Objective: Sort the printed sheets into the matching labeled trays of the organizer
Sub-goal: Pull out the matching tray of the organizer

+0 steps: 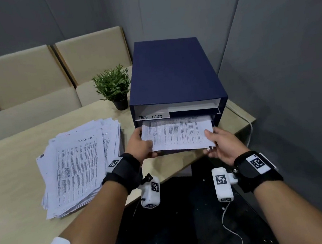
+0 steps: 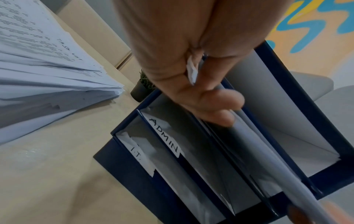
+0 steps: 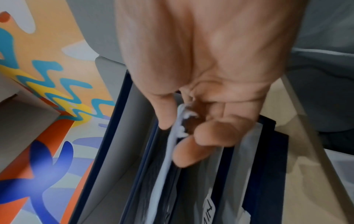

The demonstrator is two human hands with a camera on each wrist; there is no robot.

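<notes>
A printed sheet (image 1: 177,135) is pinched at both near corners by the left hand (image 1: 140,147) and right hand (image 1: 221,145), its far edge inside the organizer (image 1: 170,71) below the "TASK LIST" tray (image 1: 153,116). "ADMIN" and "I.T." labels are shown only by the left wrist view. The stack (image 1: 77,166) is seen on the worktop (image 1: 13,177), well apart leftward.

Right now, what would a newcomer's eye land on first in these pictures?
Probably the printed sheet at centre, held at its two sides by the left hand and right hand, its far edge in the slot under the TASK LIST label of the dark blue organizer. Next, the messy stack of sheets on the table to its left, and the small potted plant behind.
</notes>
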